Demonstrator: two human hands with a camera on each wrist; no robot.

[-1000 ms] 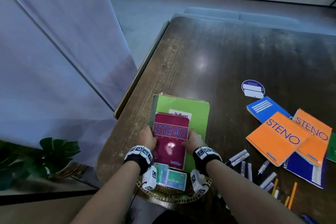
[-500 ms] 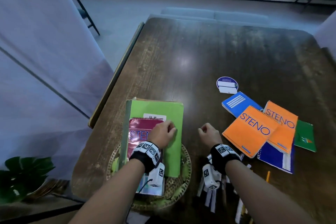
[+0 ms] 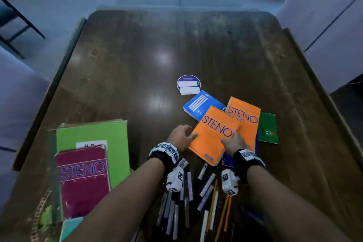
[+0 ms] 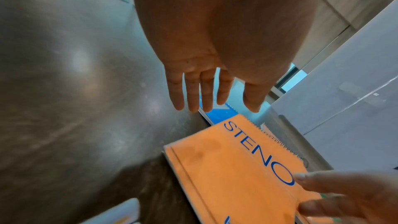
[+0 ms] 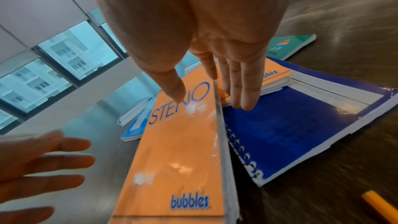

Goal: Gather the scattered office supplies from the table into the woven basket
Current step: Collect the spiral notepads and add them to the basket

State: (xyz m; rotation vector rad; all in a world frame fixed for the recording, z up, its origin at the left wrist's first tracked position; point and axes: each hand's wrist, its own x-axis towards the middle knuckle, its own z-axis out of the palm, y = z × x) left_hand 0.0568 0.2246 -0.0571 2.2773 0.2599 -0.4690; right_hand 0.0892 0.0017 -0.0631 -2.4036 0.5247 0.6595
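The top orange STENO pad (image 3: 212,137) lies on a pile of notebooks right of the table's middle. My right hand (image 3: 233,141) pinches its right edge, which is raised: the thumb (image 5: 172,84) presses the cover and the fingers (image 5: 243,94) reach beneath. My left hand (image 3: 181,135) is flat and relaxed, its straight fingers (image 4: 204,91) at the pad's left edge. The woven basket (image 3: 40,214) sits at the front left. It holds a green notebook (image 3: 115,143) and a maroon STENO pad (image 3: 84,182).
The pile also has a second orange pad (image 3: 245,122), a light blue notebook (image 3: 200,104), a dark blue spiral notebook (image 5: 290,125) and a small green one (image 3: 268,129). A round purple pack (image 3: 188,84) lies behind. Several pens (image 3: 176,208) and pencils (image 3: 222,212) lie under my wrists.
Both hands left the maroon pad in the basket and moved right to the orange pad. The right hand has taken hold of its edge. The head view swung right.
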